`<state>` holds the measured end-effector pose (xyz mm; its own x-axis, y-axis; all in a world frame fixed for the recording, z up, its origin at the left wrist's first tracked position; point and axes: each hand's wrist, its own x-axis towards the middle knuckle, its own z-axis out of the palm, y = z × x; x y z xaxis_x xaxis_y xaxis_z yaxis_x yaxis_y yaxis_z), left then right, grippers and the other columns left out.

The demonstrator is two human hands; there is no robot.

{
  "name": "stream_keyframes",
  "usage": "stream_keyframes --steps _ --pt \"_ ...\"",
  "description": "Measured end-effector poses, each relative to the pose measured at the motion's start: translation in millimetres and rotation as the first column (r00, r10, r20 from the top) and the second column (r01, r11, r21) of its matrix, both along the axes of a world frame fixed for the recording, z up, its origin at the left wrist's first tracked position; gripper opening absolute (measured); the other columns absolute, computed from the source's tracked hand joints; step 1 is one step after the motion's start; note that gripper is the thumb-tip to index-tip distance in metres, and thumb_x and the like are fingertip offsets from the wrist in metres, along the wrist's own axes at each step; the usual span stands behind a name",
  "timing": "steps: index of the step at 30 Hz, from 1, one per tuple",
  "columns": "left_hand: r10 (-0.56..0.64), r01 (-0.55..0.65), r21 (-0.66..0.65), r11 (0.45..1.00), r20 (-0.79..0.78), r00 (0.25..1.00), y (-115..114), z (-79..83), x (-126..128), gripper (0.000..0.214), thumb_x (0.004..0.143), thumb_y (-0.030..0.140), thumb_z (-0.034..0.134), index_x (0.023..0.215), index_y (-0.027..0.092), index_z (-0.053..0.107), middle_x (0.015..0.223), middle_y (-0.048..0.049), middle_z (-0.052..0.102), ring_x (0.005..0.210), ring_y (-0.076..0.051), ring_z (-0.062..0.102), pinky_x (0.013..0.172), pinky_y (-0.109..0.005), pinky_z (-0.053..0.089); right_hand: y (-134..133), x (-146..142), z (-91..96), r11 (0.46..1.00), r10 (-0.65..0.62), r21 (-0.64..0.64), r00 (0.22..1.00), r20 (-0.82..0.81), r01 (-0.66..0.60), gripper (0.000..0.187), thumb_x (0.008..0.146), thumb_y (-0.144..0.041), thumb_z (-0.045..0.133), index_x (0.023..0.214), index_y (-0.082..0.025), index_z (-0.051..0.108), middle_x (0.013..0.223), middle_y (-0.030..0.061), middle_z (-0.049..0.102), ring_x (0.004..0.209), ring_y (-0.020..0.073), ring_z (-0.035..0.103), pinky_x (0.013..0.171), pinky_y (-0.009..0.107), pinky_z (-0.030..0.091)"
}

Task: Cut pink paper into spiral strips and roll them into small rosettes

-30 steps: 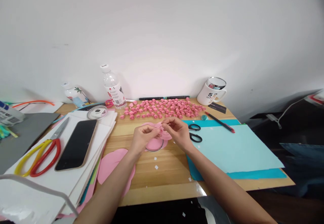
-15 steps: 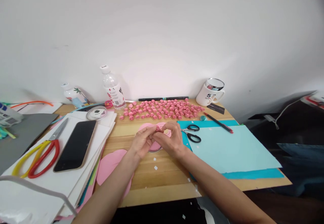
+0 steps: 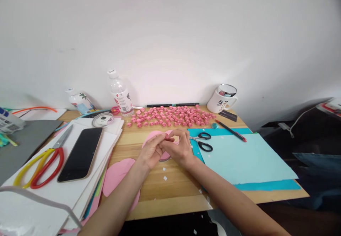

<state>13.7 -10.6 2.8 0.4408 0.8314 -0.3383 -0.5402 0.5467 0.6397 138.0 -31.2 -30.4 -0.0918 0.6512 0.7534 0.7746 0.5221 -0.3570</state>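
Observation:
Both hands meet over the middle of the table, fingertips pinched together. Between them is a small rolled pink paper piece (image 3: 166, 136), mostly covered by the fingers. My left hand (image 3: 152, 150) grips it from the left, and my right hand (image 3: 180, 148) pinches it from the right. Beneath the hands lies a pink paper shape (image 3: 150, 136), partly hidden, with a round clear rim showing below it. Another pink paper shape (image 3: 117, 177) with rounded lobes rests under my left forearm. Many small pink paper rolls (image 3: 173, 116) are spread behind the hands.
Black-handled scissors (image 3: 204, 141) lie on blue paper sheets (image 3: 247, 157) at right, near a pencil (image 3: 231, 130) and a white mug (image 3: 221, 99). Left are a bottle (image 3: 120, 97), a phone (image 3: 80, 154) and red-yellow scissors (image 3: 45, 163) on a paper stack. White scraps (image 3: 165, 178) dot the wood.
The view has shifted slightly, so everything sits a little lower and to the right. Both hands keep their pinch on the rolled pink paper, with only small finger movement.

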Motion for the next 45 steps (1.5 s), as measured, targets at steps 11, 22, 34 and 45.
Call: stream_keyframes --steps 11,22,34,45 --pt "0.121 -0.108 0.153 0.982 -0.077 0.990 0.3 -1.7 -0.5 0.017 0.061 0.020 0.076 0.074 0.012 0.071 0.073 -0.0048 0.071 0.067 -0.012 0.064 0.069 -0.024 0.049 8.7 9.9 15.6 0.817 0.214 -0.212 0.623 -0.752 -0.536 0.009 0.081 -0.032 0.058 0.080 -0.023 0.056 0.080 0.0008 0.050 0.071 0.0134 0.051 0.064 0.029 0.045" --pt "0.391 -0.279 0.352 0.893 -0.304 0.869 -1.9 1.9 5.1 0.015 0.058 0.021 0.076 0.070 0.014 0.073 0.072 -0.0037 0.071 0.065 -0.012 0.063 0.068 -0.025 0.050 6.4 2.0 24.3 0.719 -0.092 -0.335 0.395 -0.914 -0.609 0.027 0.069 -0.042 0.068 0.076 -0.018 0.059 0.064 -0.0018 0.060 0.054 0.0102 0.055 0.055 0.025 0.049" --pt "0.438 -0.243 0.444 0.862 -0.413 0.798 -1.5 -0.2 4.0 0.014 0.059 0.021 0.075 0.072 0.015 0.072 0.075 -0.0043 0.071 0.069 -0.015 0.064 0.069 -0.025 0.051 2.6 1.7 20.7 0.736 -0.099 -0.420 0.530 -0.842 -0.530 0.027 0.074 -0.044 0.062 0.074 -0.017 0.062 0.065 0.0027 0.064 0.058 0.0140 0.060 0.057 0.028 0.052" --pt "0.415 -0.117 0.562 0.819 -0.438 0.797 -3.6 2.5 2.9 0.009 0.061 0.016 0.072 0.070 0.017 0.073 0.078 -0.0042 0.071 0.072 -0.016 0.064 0.069 -0.025 0.051 6.6 11.5 28.0 0.725 -0.063 -0.451 0.603 -0.796 -0.520 0.031 0.072 -0.047 0.063 0.067 -0.017 0.057 0.056 0.0013 0.062 0.049 0.0132 0.059 0.050 0.026 0.052"
